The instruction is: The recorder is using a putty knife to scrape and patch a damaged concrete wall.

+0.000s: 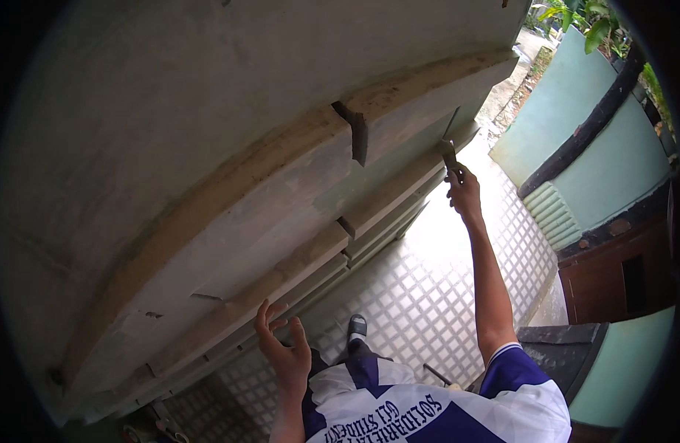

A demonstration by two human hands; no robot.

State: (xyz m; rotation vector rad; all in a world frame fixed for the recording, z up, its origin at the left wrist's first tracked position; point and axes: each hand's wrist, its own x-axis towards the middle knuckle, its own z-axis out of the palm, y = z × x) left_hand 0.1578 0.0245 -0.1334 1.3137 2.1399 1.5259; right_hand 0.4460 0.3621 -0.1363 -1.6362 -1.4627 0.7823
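At the far right end of a long moulded wall ledge (399, 184), my right hand (465, 193) grips what looks like a small dark scraper (449, 153). Its far end is at or very near the ledge's edge; contact is hard to tell. My right arm is stretched out. Lower and nearer, my left hand (284, 347) is raised with its fingers apart and nothing in it. Its fingertips are close to the lower ledge (259, 292), and I cannot tell whether they touch.
A broken gap (352, 133) cuts the upper ledge (281, 159). The wall (170, 88) fills the left side. Below is a tiled floor (428, 295). To the right stand a pale green wall (613, 170), a brown wooden panel (613, 284) and a dark grey surface (565, 351).
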